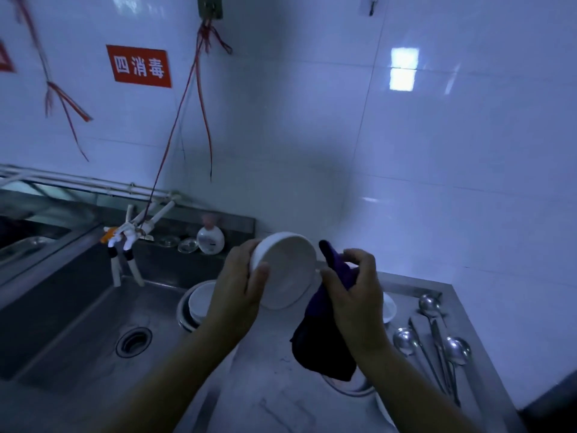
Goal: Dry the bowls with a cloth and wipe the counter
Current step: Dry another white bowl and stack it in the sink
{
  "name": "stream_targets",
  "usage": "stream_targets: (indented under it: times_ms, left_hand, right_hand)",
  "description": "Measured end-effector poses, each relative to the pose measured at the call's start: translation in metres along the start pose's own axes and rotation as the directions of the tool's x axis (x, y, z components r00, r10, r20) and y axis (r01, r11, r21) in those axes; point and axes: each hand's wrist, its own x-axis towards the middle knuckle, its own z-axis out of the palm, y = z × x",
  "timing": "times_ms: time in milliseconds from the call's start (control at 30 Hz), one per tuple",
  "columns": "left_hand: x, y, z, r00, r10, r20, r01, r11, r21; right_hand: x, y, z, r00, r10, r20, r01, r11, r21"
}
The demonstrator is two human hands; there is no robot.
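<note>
At far left, a steel sink [78,307] occupies the counter, with a round drain [133,341] in its floor. White taps [125,245] hang over the far edge of the sink, and red cords [187,98] run up the tiled wall beside a red sign [139,66]. A round white bottle [210,240] stands on the ledge behind the sink. At the right end of the sink, a metal basin [184,310] holds white bowls [199,303].

The left hand [240,285] grips a white bowl [285,273] by its rim, thumb on the near edge, and holds it tilted in the air above the counter [249,385]. The bowl's opening faces right, toward the cloth.

The right hand [356,295] grips a dark purple cloth [324,339], fingers curled round it. One end of the cloth points up next to the bowl's right rim; the rest hangs below the hand.

At far right, steel ladles [437,339] lie on the counter near the wall.
</note>
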Motion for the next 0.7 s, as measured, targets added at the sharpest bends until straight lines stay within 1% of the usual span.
stream_targets:
  times_ms: [33, 67, 100, 133, 167, 200, 233, 267, 300, 333, 400, 467, 533, 600, 700]
  left_hand:
    - [-0.002, 0.0, -0.001, 0.999, -0.035, -0.019, 0.034, 0.999, -0.02]
    - [-0.004, 0.0, -0.001, 0.997, -0.066, -0.029, 0.065, 0.997, -0.045]
    - [-0.006, 0.001, 0.0, 0.996, -0.089, -0.029, 0.087, 0.994, -0.07]
    - [-0.007, 0.003, 0.001, 0.994, -0.102, -0.025, 0.1, 0.991, -0.086]
    - [-0.009, 0.005, 0.002, 0.994, -0.108, -0.027, 0.105, 0.991, -0.088]
    - [-0.01, 0.006, 0.003, 0.993, -0.114, -0.041, 0.11, 0.991, -0.078]
    - [-0.011, 0.007, 0.004, 0.99, -0.124, -0.067, 0.119, 0.991, -0.068]
    - [-0.012, 0.007, 0.005, 0.985, -0.145, -0.095, 0.139, 0.988, -0.068]
    - [-0.013, 0.007, 0.006, 0.978, -0.172, -0.114, 0.164, 0.983, -0.082]
    - [-0.014, 0.007, 0.007, 0.972, -0.197, -0.125, 0.185, 0.978, -0.099]
    - [-0.015, 0.006, 0.008, 0.97, -0.203, -0.133, 0.189, 0.976, -0.112]
    - [-0.015, 0.006, 0.009, 0.972, -0.197, -0.13, 0.183, 0.976, -0.116]
    - [-0.014, 0.007, 0.009, 0.969, -0.215, -0.118, 0.197, 0.969, -0.149]
    - [-0.013, 0.009, 0.009, 0.965, -0.239, -0.112, 0.216, 0.959, -0.184]
    - [-0.014, 0.011, 0.006, 0.962, -0.26, -0.079, 0.238, 0.948, -0.211]
  right_hand:
    - [-0.002, -0.006, 0.0, 0.994, -0.098, -0.055, 0.096, 0.995, -0.037]
    - [-0.005, -0.01, 0.0, 0.97, -0.233, -0.072, 0.223, 0.967, -0.12]
    - [-0.007, -0.012, 0.002, 0.93, -0.366, -0.034, 0.35, 0.91, -0.222]
    - [-0.009, -0.014, 0.005, 0.878, -0.476, 0.049, 0.464, 0.822, -0.331]
    - [-0.011, -0.014, 0.008, 0.825, -0.546, 0.145, 0.549, 0.717, -0.43]
    - [-0.014, -0.014, 0.011, 0.784, -0.577, 0.228, 0.602, 0.619, -0.505]
    - [-0.017, -0.014, 0.014, 0.761, -0.583, 0.284, 0.626, 0.549, -0.553]
    - [-0.021, -0.016, 0.016, 0.756, -0.572, 0.317, 0.632, 0.514, -0.579]
    - [-0.026, -0.017, 0.017, 0.762, -0.553, 0.335, 0.629, 0.511, -0.586]
    - [-0.031, -0.019, 0.019, 0.776, -0.527, 0.348, 0.62, 0.532, -0.577]
    - [-0.044, -0.023, 0.023, 0.799, -0.471, 0.374, 0.601, 0.599, -0.529]
    - [-0.056, -0.027, 0.03, 0.797, -0.436, 0.418, 0.602, 0.626, -0.495]
    - [-0.062, -0.03, 0.036, 0.781, -0.449, 0.435, 0.624, 0.597, -0.504]
    - [-0.062, -0.031, 0.038, 0.76, -0.493, 0.424, 0.65, 0.552, -0.522]
    - [-0.056, -0.026, 0.033, 0.697, -0.553, 0.457, 0.713, 0.463, -0.527]
